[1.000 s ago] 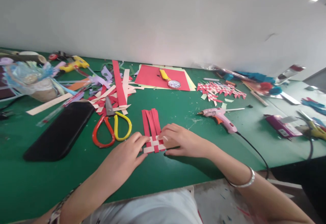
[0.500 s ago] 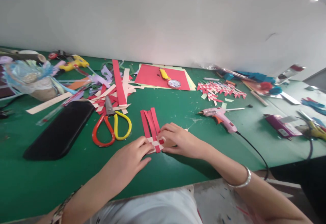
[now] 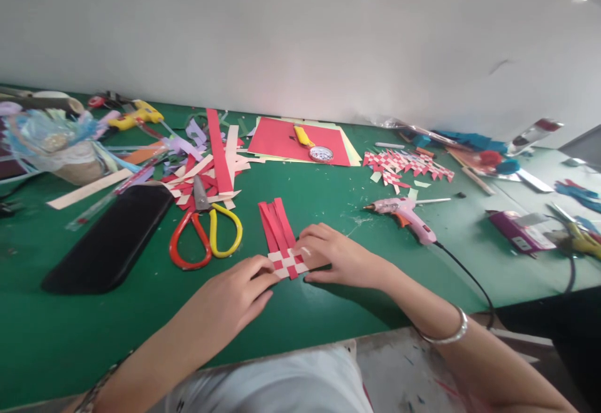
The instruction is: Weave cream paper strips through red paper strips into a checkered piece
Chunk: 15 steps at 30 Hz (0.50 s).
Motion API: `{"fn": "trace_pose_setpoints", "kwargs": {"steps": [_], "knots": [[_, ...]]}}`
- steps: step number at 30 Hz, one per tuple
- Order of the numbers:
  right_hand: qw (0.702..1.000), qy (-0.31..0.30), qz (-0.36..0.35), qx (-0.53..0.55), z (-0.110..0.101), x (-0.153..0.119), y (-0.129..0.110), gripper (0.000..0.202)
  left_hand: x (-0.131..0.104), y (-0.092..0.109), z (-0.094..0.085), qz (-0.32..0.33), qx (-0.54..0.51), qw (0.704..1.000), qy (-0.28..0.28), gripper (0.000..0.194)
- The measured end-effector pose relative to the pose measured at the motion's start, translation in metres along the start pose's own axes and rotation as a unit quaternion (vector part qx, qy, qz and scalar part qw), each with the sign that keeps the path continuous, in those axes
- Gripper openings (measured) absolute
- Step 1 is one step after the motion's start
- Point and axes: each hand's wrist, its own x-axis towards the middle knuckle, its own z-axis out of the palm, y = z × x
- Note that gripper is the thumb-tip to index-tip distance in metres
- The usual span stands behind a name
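A small piece of woven paper strips [image 3: 285, 263], red and cream in a checker pattern, lies on the green table between my hands. Its loose red strips [image 3: 277, 222] stretch away from me. My left hand [image 3: 248, 285] pinches the woven piece at its left edge, fingertips on the cream and red squares. On the opposite side my right hand [image 3: 331, 253] grips the right end, where cream strip ends pass under the fingers. Part of that end is hidden by the hand. Scissors [image 3: 201, 225] with one red and one yellow handle lie to the left.
A black case [image 3: 110, 238] lies at left, near a heap of paper strips [image 3: 220, 169]. Red paper sheets [image 3: 277, 141] bear a yellow cutter [image 3: 303, 136]. Woven checkered pieces [image 3: 404, 166] and a pink glue gun [image 3: 406, 213], its cord trailing toward me, are at right.
My left hand has drawn back slightly to the left, and my right hand has shifted a little right. More of the checkered weave shows between them.
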Motion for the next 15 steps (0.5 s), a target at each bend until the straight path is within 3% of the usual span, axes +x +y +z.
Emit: {"fn": "trace_pose_setpoints", "kwargs": {"steps": [3, 7, 12, 15], "knots": [[1.000, -0.002, 0.002, -0.006, 0.001, 0.000, -0.003, 0.030, 0.000, 0.002, -0.003, 0.011, -0.018, 1.000, -0.021, 0.032], [1.000, 0.004, 0.005, -0.012, 0.002, 0.001, -0.005, 0.035, 0.000, 0.004, -0.011, -0.028, -0.045, 0.998, -0.019, 0.030], [0.999, 0.014, 0.014, -0.049, 0.002, 0.000, -0.002, 0.038, 0.014, 0.001, -0.013, -0.013, 0.052, 0.998, 0.023, 0.025], [0.996, 0.037, 0.020, -0.079, -0.002, -0.006, -0.001, 0.032, 0.031, -0.004, -0.008, 0.001, 0.118, 0.993, 0.020, 0.041]]}}
